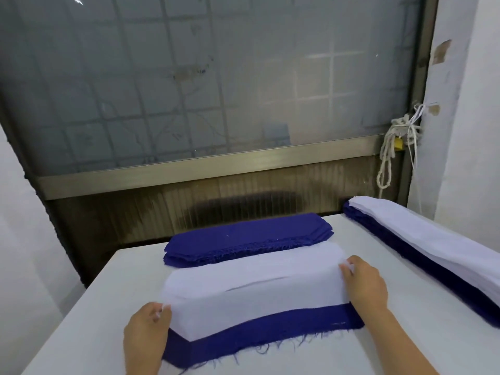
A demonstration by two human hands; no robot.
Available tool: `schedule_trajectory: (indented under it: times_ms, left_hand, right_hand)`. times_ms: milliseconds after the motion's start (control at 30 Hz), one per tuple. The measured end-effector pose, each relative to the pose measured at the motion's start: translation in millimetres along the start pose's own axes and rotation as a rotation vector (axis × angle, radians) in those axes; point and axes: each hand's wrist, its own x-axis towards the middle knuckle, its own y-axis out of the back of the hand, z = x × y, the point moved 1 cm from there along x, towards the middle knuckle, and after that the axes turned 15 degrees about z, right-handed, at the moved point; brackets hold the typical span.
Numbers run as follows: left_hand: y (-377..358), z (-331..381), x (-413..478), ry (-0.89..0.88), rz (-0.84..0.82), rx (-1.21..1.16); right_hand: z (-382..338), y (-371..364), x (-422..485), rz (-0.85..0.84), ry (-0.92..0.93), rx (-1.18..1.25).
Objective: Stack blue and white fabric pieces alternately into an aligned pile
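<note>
You are pinching the white piece at its ends with left hand and right hand, over the blue piece on the near counter. Risk, as judged: white is sitting far of blue's near edge, so letting go now is leaving the layers offset.

White piece between both hands, over blue piece
</note>
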Motion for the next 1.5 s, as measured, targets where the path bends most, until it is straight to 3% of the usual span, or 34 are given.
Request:
schedule_trajectory:
  times_ms: [467, 800, 1500]
  left_hand:
    - [3.3, 4.7, -12.7, -0.036, -0.001, 0.129]
    - [12.3, 4.7, -16.1, 0.083, 0.04, 0.17]
    - [15.7, 8.3, -19.0, 0.06, 0.054, 0.242]
  right_hand:
    - [6.1, 2.8, -7.8, 0.021, 0.091, -0.142]
    - [6.7, 5.1, -9.4, -0.008, 0.014, -0.123]
    - [8.9, 10.5, -9.9, 0.065, -0.057, -0.025]
